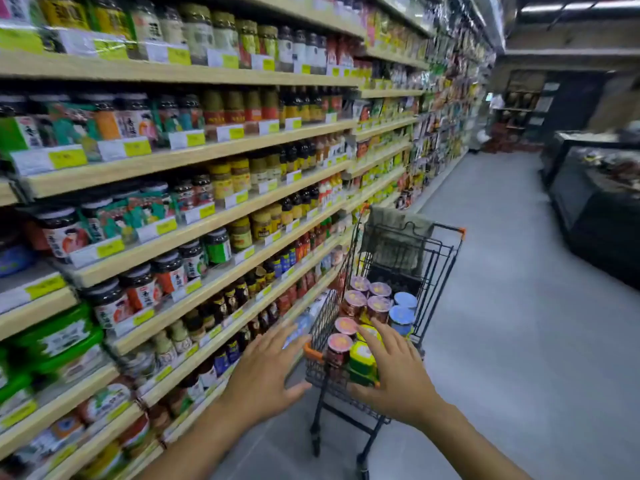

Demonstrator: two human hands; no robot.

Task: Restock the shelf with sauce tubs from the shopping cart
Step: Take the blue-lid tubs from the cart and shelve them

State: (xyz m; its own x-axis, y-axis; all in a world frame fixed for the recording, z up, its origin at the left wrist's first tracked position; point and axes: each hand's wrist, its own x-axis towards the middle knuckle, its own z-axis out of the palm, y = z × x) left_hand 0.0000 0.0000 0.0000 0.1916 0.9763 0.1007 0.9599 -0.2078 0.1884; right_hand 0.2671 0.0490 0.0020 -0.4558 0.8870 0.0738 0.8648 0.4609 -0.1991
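A black wire shopping cart (440,258) with orange corners stands in the aisle beside the wooden shelf (194,230). Its basket holds several sauce tubs: pink-lidded ones (355,301), blue-lidded ones (401,317) and yellow-green ones (362,358) at the near end. My right hand (394,372) is spread over the yellow-green tubs, fingers apart, touching or just above them. My left hand (266,372) hovers open between the shelf and the cart's near corner, holding nothing.
The shelf on the left is packed with jars and bottles on every level, with yellow price tags along the edges. A grey cloth bag (398,237) hangs at the cart's far end. A dark display counter (595,209) lines the right side; grey floor lies between.
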